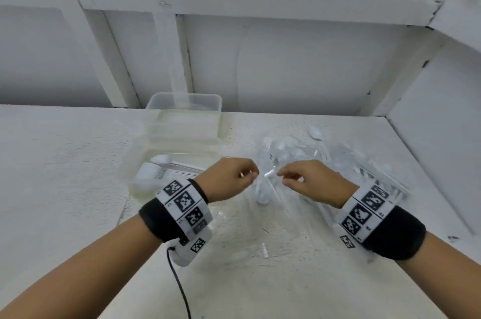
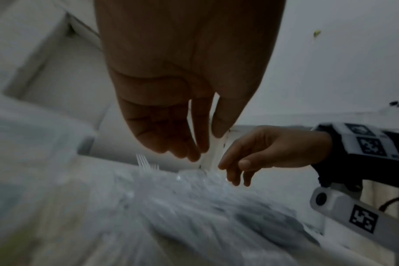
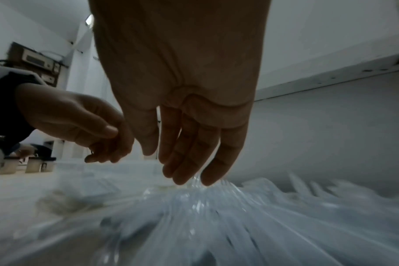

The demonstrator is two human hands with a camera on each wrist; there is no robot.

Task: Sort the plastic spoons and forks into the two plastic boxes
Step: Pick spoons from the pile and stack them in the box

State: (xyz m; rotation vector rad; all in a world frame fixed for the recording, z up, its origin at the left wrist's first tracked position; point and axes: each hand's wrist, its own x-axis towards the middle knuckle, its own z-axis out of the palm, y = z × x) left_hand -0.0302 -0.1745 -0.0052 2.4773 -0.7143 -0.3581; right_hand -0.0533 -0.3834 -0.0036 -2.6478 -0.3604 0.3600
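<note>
Two hands, left hand (image 1: pixel 229 178) and right hand (image 1: pixel 315 180), each pinch one clear wrapper (image 1: pixel 268 175); two plastic boxes (image 1: pixel 182 120) stand far left.

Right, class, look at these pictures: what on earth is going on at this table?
A person is working with both hands at a white table. The left hand and right hand meet over a clear plastic bag of white cutlery, fingers bent at its top as if pinching it open; blur hides the exact grip. More bagged spoons and forks lie to the right. Two clear plastic boxes sit behind the left hand, the nearer one already holding some cutlery.
</note>
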